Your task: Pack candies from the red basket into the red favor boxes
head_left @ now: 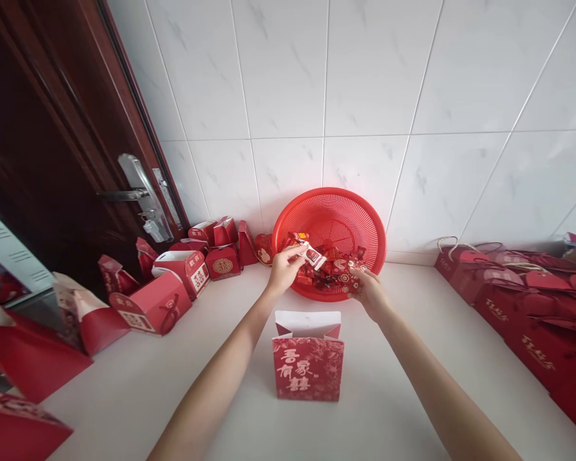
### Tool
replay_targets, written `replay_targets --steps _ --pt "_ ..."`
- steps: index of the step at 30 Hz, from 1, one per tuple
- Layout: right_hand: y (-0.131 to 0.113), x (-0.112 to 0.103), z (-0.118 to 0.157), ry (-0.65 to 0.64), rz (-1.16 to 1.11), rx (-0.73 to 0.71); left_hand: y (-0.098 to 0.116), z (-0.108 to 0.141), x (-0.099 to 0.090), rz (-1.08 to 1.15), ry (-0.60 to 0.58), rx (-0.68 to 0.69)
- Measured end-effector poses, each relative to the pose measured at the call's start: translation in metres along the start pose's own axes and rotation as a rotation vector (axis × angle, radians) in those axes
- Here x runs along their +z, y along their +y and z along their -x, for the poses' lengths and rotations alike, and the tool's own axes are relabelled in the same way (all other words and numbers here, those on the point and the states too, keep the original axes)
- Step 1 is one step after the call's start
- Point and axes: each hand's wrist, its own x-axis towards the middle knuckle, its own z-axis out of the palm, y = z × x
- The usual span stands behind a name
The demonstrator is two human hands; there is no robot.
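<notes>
A red plastic basket (336,200) leans tilted against the wall, with small wrapped candies (333,272) piled in its lower part. My left hand (288,269) is at the basket's left side, its fingers closed on a white and red candy packet (314,256). At the right rim, my right hand (368,291) has its fingers around a red patterned candy packet (356,269). Between my forearms stands a red paper gift box (308,368) with white Chinese characters, upright, its top unfolded and its inside mostly hidden.
Several red gift boxes (151,301) stand along the left side, near a dark wooden door (52,96) with a metal handle (141,195). Rows of red boxes with cord handles (504,301) line the right. Behind the white table (240,397) rises a tiled wall (288,77).
</notes>
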Motion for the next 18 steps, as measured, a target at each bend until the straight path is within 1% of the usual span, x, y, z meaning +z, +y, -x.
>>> replay_targets --steps 4,7,10,13,18 --pt "0.001 0.0 0.002 -0.012 0.011 -0.019 0.014 0.003 0.001 0.127 -0.034 -0.076" --pt "0.001 0.002 0.005 -0.045 0.013 -0.062 0.028 0.006 0.004 0.18 -0.088 -0.087" --pt "-0.002 0.005 0.01 -0.125 -0.016 -0.122 0.046 0.009 0.005 0.189 -0.156 -0.045" --pt "-0.009 0.012 0.019 -0.204 -0.048 -0.173 0.067 0.011 0.003 0.173 -0.236 0.033" --pt "-0.022 0.022 0.039 -0.358 -0.07 -0.241 0.098 0.014 -0.007 0.161 -0.245 0.122"
